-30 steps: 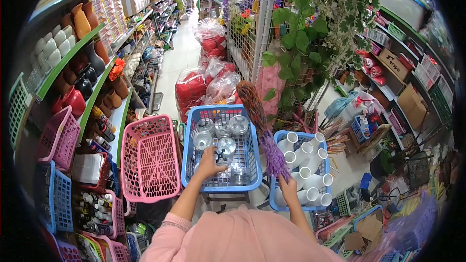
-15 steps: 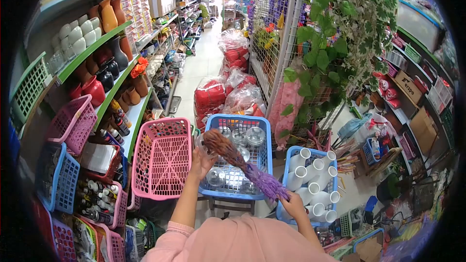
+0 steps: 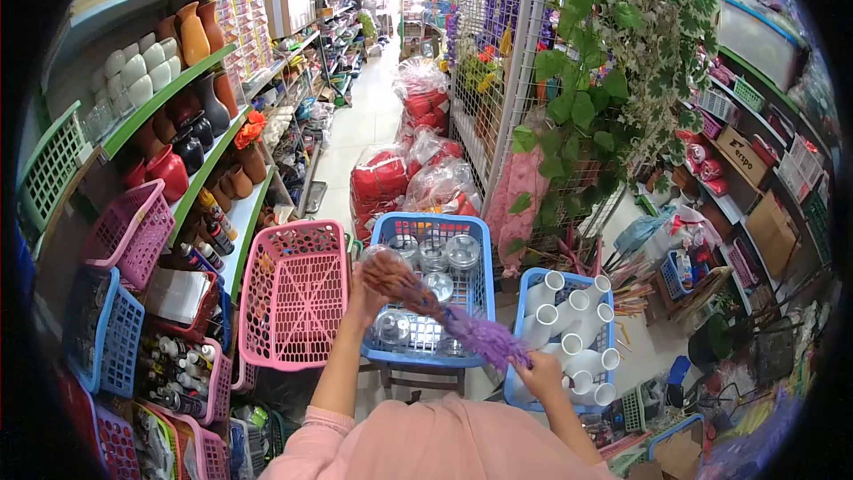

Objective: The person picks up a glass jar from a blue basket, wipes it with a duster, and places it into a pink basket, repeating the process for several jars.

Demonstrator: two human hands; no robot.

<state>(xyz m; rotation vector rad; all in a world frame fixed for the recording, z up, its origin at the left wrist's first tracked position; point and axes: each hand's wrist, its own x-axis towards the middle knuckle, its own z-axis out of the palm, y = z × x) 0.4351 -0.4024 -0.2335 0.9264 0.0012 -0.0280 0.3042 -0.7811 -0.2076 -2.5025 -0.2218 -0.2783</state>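
My right hand (image 3: 540, 375) is closed around the purple end of a shaggy brown-and-purple duster (image 3: 437, 309). The duster slants up to the left, its brown end blurred. My left hand (image 3: 364, 300) grips a clear glass jar (image 3: 373, 255), mostly hidden behind that brown end. Beneath the duster, a blue plastic basket (image 3: 488, 277) holds several clear glass jars (image 3: 437, 286). Left of it and nearest my left hand stands a pink plastic basket (image 3: 250, 302). By my right hand, a smaller blue basket (image 3: 514, 384) holds several white vases (image 3: 569, 320).
Shelves at the left carry clay vases (image 3: 194, 34) and white cups (image 3: 138, 71). Red plastic-wrapped bundles (image 3: 380, 176) stand in the aisle ahead. A white wire rack (image 3: 498, 80) with hanging green leaves (image 3: 577, 62) rises at the right.
The duster's brown end has shifted slightly left and down against the jar in my left hand. Both hands keep their hold, and the whole view has shifted slightly.
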